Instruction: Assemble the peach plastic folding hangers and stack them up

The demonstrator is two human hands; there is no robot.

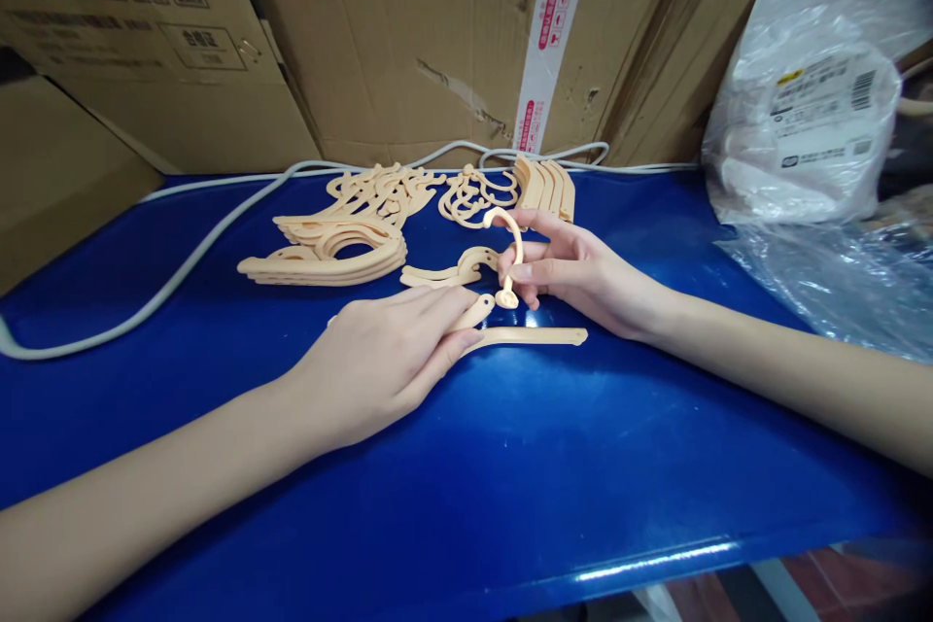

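Hook (518, 243) is pinched upright by R hand (565, 262), thumb vs. fingers, prob. so its foot is left exposed. Holed piece (479, 311) is gripped in L hand (397, 345) low over table (583, 476), prob. to be steadied; curved strip (539, 336) is by L thumb. Stacked arms (328, 264) & loose hooks (466, 199) are kept behind, prob. for easy reach. Hook: beige, smooth, plastic-looking, w/ small flat foot.

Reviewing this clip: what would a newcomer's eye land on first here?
Probably the glossy blue tabletop, which fills the lower middle of the view. At its centre, the right hand holds up a beige hook, beside the left hand, which partly covers a flat beige piece. Behind them lie piles of similar parts, with a shiny clear plastic bag at the far right.
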